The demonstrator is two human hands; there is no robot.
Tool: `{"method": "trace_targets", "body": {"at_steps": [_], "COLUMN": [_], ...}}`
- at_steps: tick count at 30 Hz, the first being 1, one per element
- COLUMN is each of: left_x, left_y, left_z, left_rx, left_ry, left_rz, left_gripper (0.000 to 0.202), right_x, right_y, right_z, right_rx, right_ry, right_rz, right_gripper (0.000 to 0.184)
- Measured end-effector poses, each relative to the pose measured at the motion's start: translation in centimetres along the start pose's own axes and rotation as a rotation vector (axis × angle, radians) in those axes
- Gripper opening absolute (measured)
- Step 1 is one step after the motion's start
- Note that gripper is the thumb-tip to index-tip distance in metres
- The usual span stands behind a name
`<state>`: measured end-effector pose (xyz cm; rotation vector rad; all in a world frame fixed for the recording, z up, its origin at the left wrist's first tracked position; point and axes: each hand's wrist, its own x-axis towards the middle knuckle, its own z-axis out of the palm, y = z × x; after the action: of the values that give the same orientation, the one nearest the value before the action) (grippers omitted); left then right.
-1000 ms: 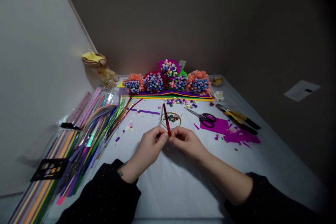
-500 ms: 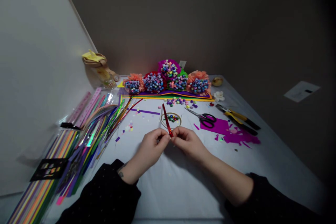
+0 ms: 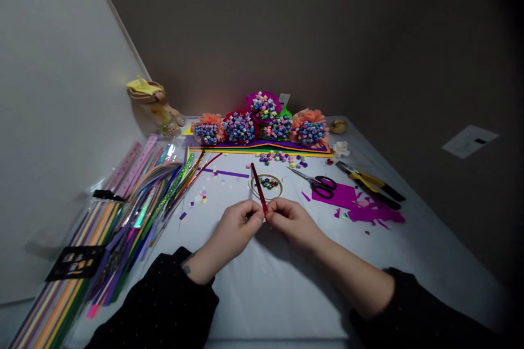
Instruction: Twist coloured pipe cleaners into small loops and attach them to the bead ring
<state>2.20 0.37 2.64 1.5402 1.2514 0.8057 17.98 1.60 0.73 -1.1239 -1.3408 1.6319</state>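
A narrow shiny red paper strip is pinched at its near end between my two hands, its free end pointing away from me. My left hand grips it from the left with thumb and index finger. From the right, the fingertips of my right hand close on the same end. The fold or knot there is mostly covered by my fingers. Just beyond, a round gold-rimmed ring or dish lies on the table with small colourful folded paper stars inside it.
Paper strips in bundles cover the left side. Black-handled scissors, yellow-and-black pliers and magenta paper lie to the right. Star bouquets stand at the back, with loose stars before them.
The red strip has turned slightly, its free end shifting a little left and its surface angle changing. Both hands stay nearly in place, still pinching it.
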Motion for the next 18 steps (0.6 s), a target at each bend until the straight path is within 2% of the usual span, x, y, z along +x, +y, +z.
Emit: {"method": "trace_targets", "body": {"at_steps": [13, 18], "left_x": [0.17, 0.10], "left_y": [-0.31, -0.39], "left_z": [-0.40, -0.44], "left_rx": [0.039, 0.070], "left_ry": [0.009, 0.003], "left_rz": [0.027, 0.048], "left_gripper": [0.016, 0.015], "right_x": [-0.13, -0.13], "right_y": [0.28, 0.16], "right_z": [-0.18, -0.11], "right_rx": [0.006, -0.018], "right_ry": [-0.002, -0.020], "right_rz": [0.037, 0.023], "right_gripper": [0.005, 0.009]}}
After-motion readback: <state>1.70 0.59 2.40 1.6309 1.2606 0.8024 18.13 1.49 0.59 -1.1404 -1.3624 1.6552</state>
